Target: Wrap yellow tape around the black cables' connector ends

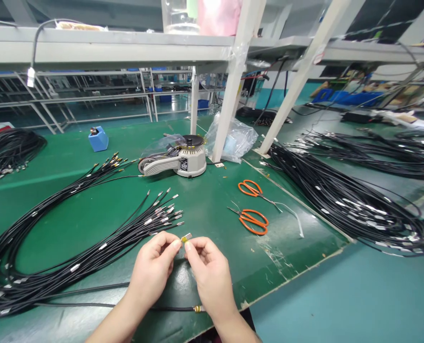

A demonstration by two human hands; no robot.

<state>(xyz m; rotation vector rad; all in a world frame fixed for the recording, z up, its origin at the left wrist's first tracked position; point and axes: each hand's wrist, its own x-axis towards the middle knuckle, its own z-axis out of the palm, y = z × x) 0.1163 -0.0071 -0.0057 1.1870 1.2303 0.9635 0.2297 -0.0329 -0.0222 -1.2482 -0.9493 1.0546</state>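
Observation:
A metal connector (188,236) with yellow tape around it sticks up between my fingertips, at the end of a black cable. My left hand (157,264) is closed in a pinch just behind the connector. From the other side, my right hand (210,269) pinches at the taped part with thumb and forefinger. Below my hands lies another black cable (172,309), its taped, metal-tipped end beside my right wrist. A looped bundle of black cables (122,243) with metal ends and white labels spreads over the green table to the left.
A round tape dispenser (192,159) stands at the back, near a blue tape holder (98,139). Two orange-handled scissors (255,222) lie to the right. Beyond them is a large cable bundle (340,195). White posts (229,95) hold up a shelf (108,45).

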